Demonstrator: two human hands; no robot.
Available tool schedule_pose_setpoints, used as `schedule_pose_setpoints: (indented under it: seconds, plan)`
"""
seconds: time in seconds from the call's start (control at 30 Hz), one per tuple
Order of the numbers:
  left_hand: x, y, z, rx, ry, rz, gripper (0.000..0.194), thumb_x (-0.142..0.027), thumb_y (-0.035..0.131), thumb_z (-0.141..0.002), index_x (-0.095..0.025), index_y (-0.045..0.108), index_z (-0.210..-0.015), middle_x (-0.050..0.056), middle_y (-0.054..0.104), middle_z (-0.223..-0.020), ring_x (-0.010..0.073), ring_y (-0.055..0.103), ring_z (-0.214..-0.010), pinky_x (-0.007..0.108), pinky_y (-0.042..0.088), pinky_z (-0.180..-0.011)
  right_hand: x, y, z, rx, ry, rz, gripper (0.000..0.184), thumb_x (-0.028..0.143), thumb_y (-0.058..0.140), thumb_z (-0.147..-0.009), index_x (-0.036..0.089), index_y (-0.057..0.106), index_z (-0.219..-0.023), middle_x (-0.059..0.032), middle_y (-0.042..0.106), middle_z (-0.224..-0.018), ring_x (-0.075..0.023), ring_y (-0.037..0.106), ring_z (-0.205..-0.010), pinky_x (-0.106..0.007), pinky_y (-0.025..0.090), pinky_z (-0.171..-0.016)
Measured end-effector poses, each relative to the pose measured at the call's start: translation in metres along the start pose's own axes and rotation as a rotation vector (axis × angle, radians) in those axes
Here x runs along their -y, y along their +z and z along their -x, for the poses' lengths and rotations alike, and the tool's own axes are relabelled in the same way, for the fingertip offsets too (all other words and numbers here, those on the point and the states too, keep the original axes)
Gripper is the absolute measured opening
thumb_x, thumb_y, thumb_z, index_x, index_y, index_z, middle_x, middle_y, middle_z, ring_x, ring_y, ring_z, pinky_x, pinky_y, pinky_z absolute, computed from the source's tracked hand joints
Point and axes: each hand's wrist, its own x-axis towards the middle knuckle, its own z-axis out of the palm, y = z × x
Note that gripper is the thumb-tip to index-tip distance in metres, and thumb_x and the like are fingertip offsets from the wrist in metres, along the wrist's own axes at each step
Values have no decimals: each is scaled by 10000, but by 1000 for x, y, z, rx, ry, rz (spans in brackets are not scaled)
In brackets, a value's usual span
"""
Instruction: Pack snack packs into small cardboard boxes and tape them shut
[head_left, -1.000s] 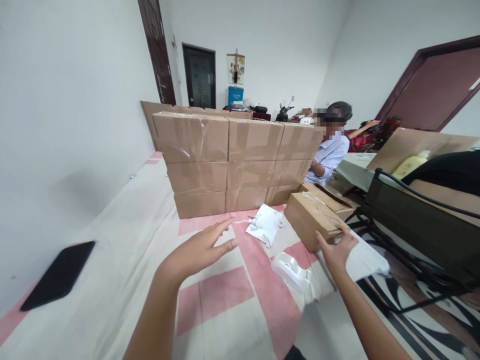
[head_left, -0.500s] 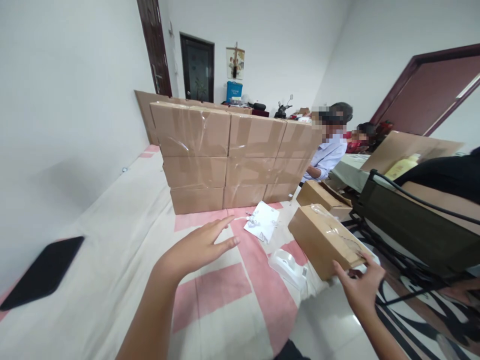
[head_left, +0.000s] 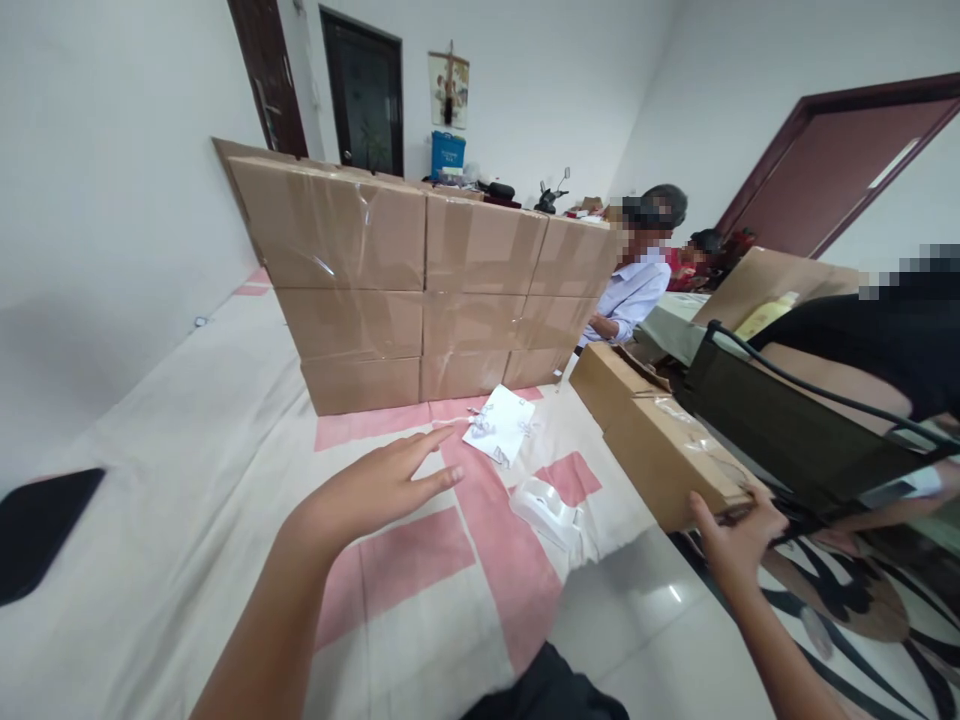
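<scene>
My right hand (head_left: pixel 739 545) grips the near end of a taped cardboard box (head_left: pixel 671 455), which is lifted and tilted at the right. My left hand (head_left: pixel 382 485) hovers open, fingers stretched out, above the pink and cream floor mat (head_left: pixel 420 560), holding nothing. A white tape dispenser (head_left: pixel 547 505) lies on the mat between my hands. A white sheet with small clips (head_left: pixel 499 425) lies just beyond my left hand's fingertips.
A wall of stacked sealed cartons (head_left: pixel 420 285) stands ahead. A person in a light shirt (head_left: pixel 634 290) sits behind it at the right. A dark folding cot frame (head_left: pixel 795 430) and another person in black (head_left: pixel 885 340) are at the right. A black flat object (head_left: pixel 37 525) lies at the left.
My right hand has pulled the box toward me and to the right, lifting it off the mat. The view has moved closer to the stacked cartons. My left hand stays open above the mat.
</scene>
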Motion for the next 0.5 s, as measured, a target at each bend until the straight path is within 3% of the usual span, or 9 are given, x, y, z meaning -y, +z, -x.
schedule_pose_setpoints:
  seconds: [0.23,0.5]
  plan:
    - [-1,5,-5,22,-12,-3,683,-732,447,-906,-433,408,-1518,-24,428,-1579,324,457,-1424,464,414,-1125,9,62,-24,50,94,-139,1075,704,722,-631,56,420,-1434,-224,334,-1311,-385,355,-1297,-512,315,-1114]
    - [14,5,-13,-28,-50,91,684,-728,535,-856,-429,488,-1470,-12,529,-1509,344,554,-1330,403,480,-999,9,127,-55,111,47,-203,1185,748,691,-630,-19,350,-1467,-277,312,-1360,-418,296,-1336,-544,248,-1142]
